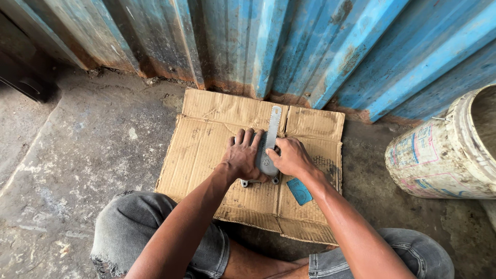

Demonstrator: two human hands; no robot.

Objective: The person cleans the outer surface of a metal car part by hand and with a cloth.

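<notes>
Both hands meet over a small grey metal part [265, 164] lying on a flattened sheet of cardboard [206, 150]. Left hand [244, 157] lies palm down with fingers spread, pressing the part's left side against the cardboard. Right hand [291, 156] is curled closed around a flat metal file [272, 126], gripping its lower end where it crosses the part; the file's free end points away from the person, toward the cardboard's far edge. Near the cardboard's right side, just beside the right wrist, lies a small blue label [299, 191]. Beyond the cardboard's far edge stands a rusty blue corrugated metal wall [310, 46]. Right of the cardboard sits a dirty white plastic bucket [444, 155] on the concrete floor [77, 155].
</notes>
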